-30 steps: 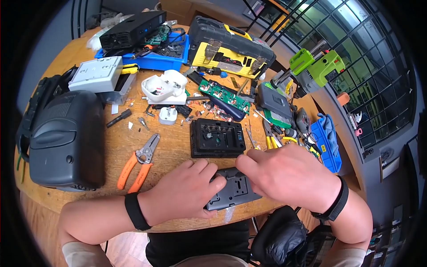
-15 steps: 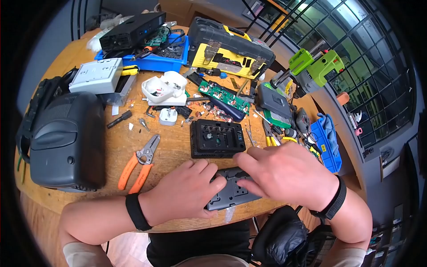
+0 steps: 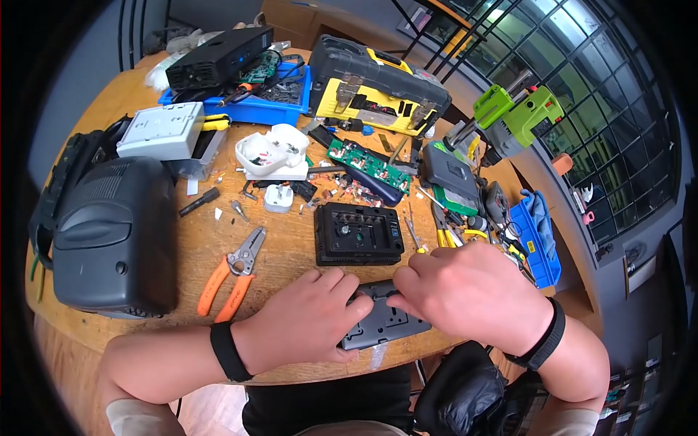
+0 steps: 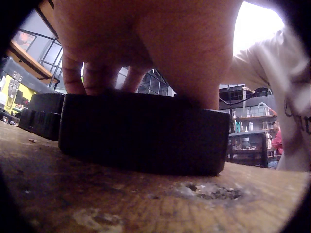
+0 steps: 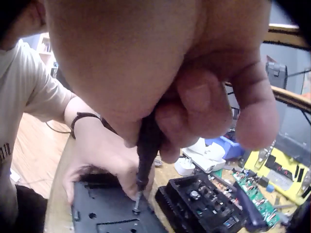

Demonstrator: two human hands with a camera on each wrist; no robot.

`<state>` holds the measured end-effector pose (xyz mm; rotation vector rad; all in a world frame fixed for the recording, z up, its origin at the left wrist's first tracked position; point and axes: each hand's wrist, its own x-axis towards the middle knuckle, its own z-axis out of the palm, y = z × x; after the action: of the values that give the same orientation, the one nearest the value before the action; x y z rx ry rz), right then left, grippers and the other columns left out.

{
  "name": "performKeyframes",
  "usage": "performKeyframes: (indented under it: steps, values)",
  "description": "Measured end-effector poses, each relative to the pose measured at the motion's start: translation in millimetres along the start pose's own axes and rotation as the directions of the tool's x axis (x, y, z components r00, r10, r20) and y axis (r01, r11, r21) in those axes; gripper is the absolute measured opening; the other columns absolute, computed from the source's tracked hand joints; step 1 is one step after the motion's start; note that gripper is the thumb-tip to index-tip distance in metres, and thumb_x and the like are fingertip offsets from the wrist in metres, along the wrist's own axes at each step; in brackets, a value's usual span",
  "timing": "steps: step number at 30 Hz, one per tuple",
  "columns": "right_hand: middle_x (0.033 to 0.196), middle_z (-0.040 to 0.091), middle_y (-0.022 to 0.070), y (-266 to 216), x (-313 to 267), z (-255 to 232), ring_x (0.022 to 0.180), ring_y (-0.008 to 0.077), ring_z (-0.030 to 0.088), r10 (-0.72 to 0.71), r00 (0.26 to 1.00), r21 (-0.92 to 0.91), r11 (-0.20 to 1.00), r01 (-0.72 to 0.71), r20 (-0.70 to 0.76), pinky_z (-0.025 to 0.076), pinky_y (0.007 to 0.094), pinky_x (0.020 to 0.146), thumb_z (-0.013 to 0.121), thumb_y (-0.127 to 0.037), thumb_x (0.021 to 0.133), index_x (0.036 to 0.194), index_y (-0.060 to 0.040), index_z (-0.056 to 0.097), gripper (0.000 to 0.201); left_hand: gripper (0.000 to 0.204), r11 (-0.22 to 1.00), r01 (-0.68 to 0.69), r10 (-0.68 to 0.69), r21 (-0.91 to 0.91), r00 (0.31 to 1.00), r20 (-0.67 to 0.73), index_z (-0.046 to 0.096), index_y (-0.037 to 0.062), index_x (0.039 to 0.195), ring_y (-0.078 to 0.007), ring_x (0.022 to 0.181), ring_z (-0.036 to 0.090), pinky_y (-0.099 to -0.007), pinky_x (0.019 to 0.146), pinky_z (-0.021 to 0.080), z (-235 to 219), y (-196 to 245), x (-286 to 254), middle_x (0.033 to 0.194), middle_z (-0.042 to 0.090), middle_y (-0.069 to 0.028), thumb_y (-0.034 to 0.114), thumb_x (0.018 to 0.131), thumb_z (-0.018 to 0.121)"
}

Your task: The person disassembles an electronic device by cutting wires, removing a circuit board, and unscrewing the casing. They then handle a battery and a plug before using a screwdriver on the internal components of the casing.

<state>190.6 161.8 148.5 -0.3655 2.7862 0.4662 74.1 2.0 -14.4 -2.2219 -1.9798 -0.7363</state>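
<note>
Screwdriver is in the right hand, and that grip is clamped round its dark handle, with the last fingers curled loosely beside it. The metal tip points down and touches the top of the black case at a small round spot; I cannot tell if it is a hole or a screw. The case lies flat on the bench, close to the edge near the person. The left hand has its grip clamped on the 9 o'clock end of the case, fingers on the far side and thumb on the near side.

From the case, a black box sits just past it, between 11 and 12 o'clock. Orange-handled pliers lie between 9 and 10 o'clock, with their legs spread. A white plug is between 10 and 11 o'clock. Far off at 12 o'clock are a green circuit board and, past that, a black and yellow toolbox. A green drill is at 1 o'clock.
</note>
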Motion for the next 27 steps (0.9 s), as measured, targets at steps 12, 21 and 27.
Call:
performKeyframes:
  steps: [12, 21, 27]
  values:
    - [0.084, 0.062, 0.0068, 0.0, 0.1, 5.1, 0.07, 0.0255, 0.07, -0.005, 0.997, 0.042, 0.999, 0.008, -0.073, 0.053, 0.0393, 0.054, 0.071, -0.034, 0.094, 0.097, -0.0092, 0.057, 0.028, 0.062, 1.0, -0.003, 0.003, -0.014, 1.0, 0.002, 0.058, 0.0093, 0.103, -0.0245, 0.098, 0.056, -0.0352, 0.078, 0.047, -0.3, -0.6, -0.4, 0.098, 0.053, -0.0064, 0.045, 0.065, 0.09]
    - [0.085, 0.062, 0.0062, -1.6, 0.5, 3.2, 0.07, 0.0242, 0.07, 0.008, 0.999, 0.032, 0.999, -0.007, -0.043, 0.053, 0.0394, 0.053, 0.067, -0.029, 0.096, 0.099, -0.0075, 0.057, 0.024, 0.063, 1.0, -0.008, 0.008, 0.016, 1.0, -0.001, 0.057, 0.0092, 0.103, -0.0244, 0.098, 0.055, -0.0347, 0.078, 0.047, -0.7, 0.1, -1.0, 0.098, 0.053, -0.0064, 0.046, 0.064, 0.091]
    - [0.084, 0.061, 0.0068, -0.1, -0.3, 5.6, 0.069, 0.0256, 0.07, 0.024, 0.999, 0.011, 1.0, -0.023, -0.022, 0.053, 0.0395, 0.053, 0.069, -0.024, 0.09, 0.096, -0.0075, 0.056, 0.021, 0.061, 0.999, 0.014, -0.012, -0.042, 0.999, 0.051, 0.058, 0.0055, 0.104, -0.0293, 0.101, 0.055, -0.0393, 0.085, 0.049, -3.3, 0.3, 0.1, 0.102, 0.053, -0.0111, 0.045, 0.068, 0.088]
